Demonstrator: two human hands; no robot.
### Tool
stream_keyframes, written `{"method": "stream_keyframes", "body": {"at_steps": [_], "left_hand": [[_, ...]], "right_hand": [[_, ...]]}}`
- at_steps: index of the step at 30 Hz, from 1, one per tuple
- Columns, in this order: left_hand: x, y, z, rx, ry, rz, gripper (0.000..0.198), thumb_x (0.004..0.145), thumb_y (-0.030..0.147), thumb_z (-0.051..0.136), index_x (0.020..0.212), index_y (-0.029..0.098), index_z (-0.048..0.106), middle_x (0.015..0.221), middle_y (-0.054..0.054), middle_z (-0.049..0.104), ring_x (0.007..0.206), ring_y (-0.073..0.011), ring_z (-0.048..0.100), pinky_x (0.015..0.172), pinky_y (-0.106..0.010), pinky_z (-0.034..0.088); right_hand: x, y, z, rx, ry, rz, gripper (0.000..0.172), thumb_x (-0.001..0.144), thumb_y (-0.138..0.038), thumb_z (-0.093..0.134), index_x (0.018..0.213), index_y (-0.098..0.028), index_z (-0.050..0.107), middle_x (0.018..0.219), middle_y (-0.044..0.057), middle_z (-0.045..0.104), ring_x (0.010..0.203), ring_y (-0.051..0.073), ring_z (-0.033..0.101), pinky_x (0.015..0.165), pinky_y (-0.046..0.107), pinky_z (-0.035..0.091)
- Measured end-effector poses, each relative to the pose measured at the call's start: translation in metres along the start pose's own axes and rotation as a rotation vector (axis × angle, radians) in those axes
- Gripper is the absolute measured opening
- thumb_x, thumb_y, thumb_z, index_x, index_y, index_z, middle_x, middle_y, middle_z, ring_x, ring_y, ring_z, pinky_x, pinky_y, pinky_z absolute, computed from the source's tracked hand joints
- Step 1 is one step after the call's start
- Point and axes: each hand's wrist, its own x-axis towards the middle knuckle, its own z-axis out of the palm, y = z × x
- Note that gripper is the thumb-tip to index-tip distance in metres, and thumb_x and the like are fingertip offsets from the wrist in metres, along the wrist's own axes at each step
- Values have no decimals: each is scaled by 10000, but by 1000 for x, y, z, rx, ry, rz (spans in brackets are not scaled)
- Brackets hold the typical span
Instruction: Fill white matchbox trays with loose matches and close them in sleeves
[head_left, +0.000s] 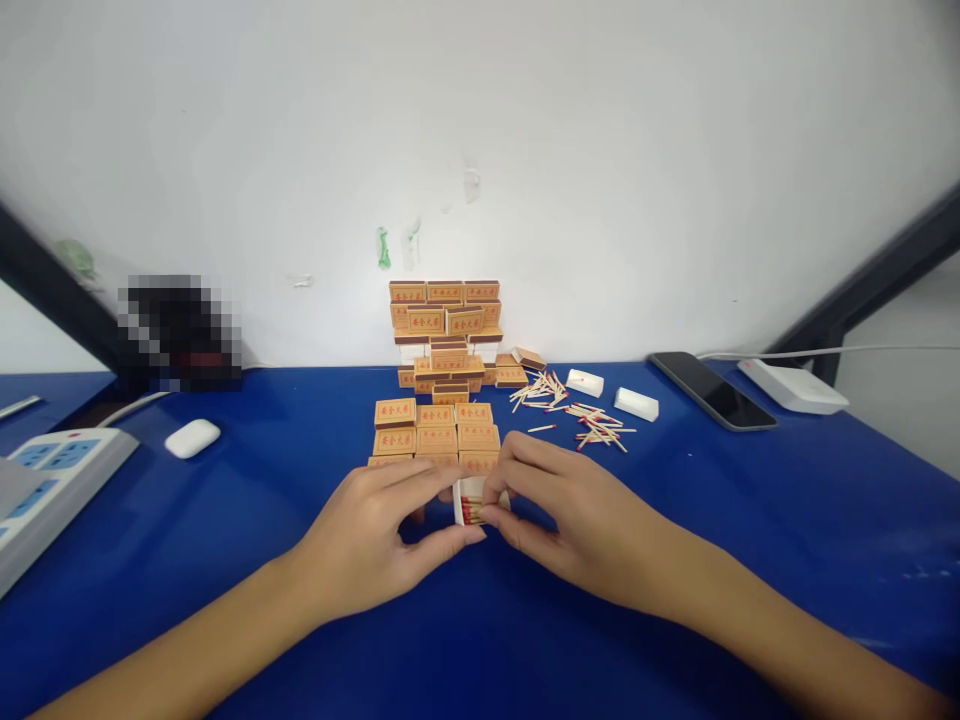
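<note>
Here, a white tray point(471, 487) with red-tipped matches point(471, 512) inside sits between the two hands. Left of the tray, the left hand point(382, 530) is closed on it, thumb at the near side, fingers at the far side. Right of the tray, the right hand point(559, 505) bends thumb and fingers over its end; whether they pinch anything I cannot tell. Just beyond the tray lie rows of matchboxes point(436, 440).

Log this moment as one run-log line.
left hand: holding white tray | right hand: at red-tipped matches inside | beyond: stacked matchboxes | right side: loose matches
</note>
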Motion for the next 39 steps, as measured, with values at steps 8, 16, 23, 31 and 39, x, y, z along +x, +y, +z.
{"method": "stream_keyframes", "body": {"at_steps": [8,16,23,31,39], "left_hand": [[-1,-6,-3,36,30,12,377,978,356,758,1316,198,703,1017,-36,800,643,-114,639,627,-245,581],[-2,-7,-3,52,53,-7,408,983,384,748,1330,175,696,894,-21,774,614,-114,628,600,-236,576],[-3,-5,-4,44,45,-24,397,956,342,781,1306,167,708,888,-8,765,617,-110,618,577,-229,550],[-1,-5,-5,-5,67,-77,393,950,354,791,1303,192,729,824,8,745,584,-99,594,572,-220,545],[3,-7,-4,-68,101,-133,403,922,333,825,1291,190,750,788,19,731,587,-95,590,567,-211,536]], "right_hand": [[3,15,-11,-31,155,-16,130,1025,-180,584,981,-197,705,839,22,597,725,148,561,635,284,449],[-2,88,-27,-202,96,188,100,998,-279,641,1028,-228,722,1043,85,662,932,235,628,814,394,529],[3,97,-17,-230,-37,174,163,1038,-235,582,896,-206,656,974,85,639,988,260,569,882,422,485],[6,69,-17,-126,192,154,101,1061,-235,547,1078,-215,645,1005,82,691,937,247,593,804,398,496],[11,13,-12,86,330,144,109,1020,-242,645,1005,-258,752,908,29,746,790,193,619,706,350,502]]}}
